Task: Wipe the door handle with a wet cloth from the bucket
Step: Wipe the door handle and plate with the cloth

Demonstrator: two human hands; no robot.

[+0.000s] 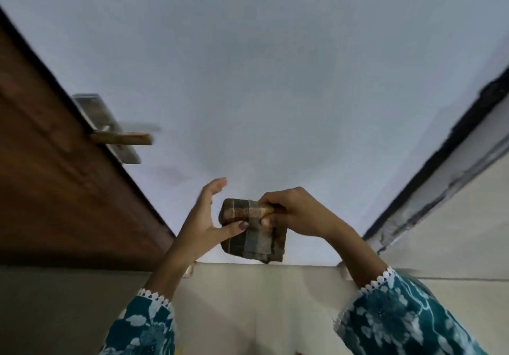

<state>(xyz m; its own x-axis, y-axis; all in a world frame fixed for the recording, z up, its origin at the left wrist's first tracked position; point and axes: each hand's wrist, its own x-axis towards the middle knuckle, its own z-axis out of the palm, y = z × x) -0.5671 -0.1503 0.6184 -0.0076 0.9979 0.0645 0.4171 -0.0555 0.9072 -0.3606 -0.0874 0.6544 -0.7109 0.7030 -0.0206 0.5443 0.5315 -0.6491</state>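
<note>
Fingers (268, 218) of the right hand (292, 211) pinch the folded cloth's (253, 233) top.

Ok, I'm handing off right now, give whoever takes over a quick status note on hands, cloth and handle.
Right hand: pinching the folded checked cloth by its top edge.
Left hand: open, only the thumb touching the cloth.
Door handle: up and to the left on the brown door, clear of both hands.
Bucket: not in view.
Done: cloth in hand.
Left: wipe the handle.

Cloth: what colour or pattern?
Brown and grey plaid cloth, folded, pinched in the right hand. The head view, the only one, shows it.
</note>
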